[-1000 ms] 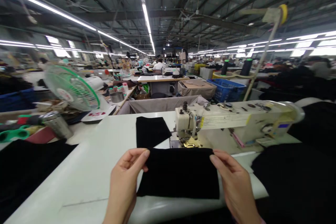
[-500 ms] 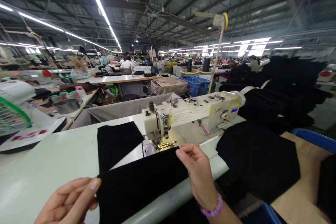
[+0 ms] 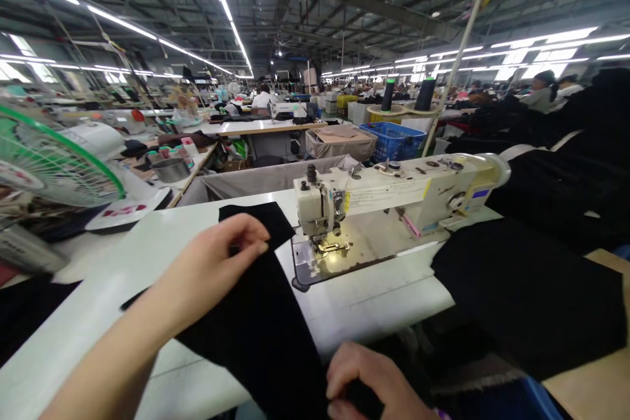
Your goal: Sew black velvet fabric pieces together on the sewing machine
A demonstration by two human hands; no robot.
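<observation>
Two black fabric pieces overlap left of the sewing machine [image 3: 319, 210], and where one ends and the other begins is hard to see. My left hand [image 3: 229, 252] reaches across the nearer black fabric piece [image 3: 270, 335], thumb and fingertips pinched at its upper part. My right hand [image 3: 369, 377] is low at the front edge, its fingers closed at the fabric's right side. From there the cloth hangs over the table's front edge. The machine's needle area and metal plate [image 3: 315, 269] lie uncovered, apart from the cloth.
More black fabric [image 3: 526, 289] lies right of the machine, partly over a wooden board [image 3: 595, 367]. A green-rimmed fan [image 3: 59, 157] stands at left. Behind the machine are a blue basket [image 3: 394, 141] and a thread stand pole [image 3: 455, 65]. Dark cloth is piled at far right.
The fabric held in front of the needle plate has swung left and turned lengthwise. My left hand moved up and right; my right hand dropped toward the front edge. The view shifted left.
</observation>
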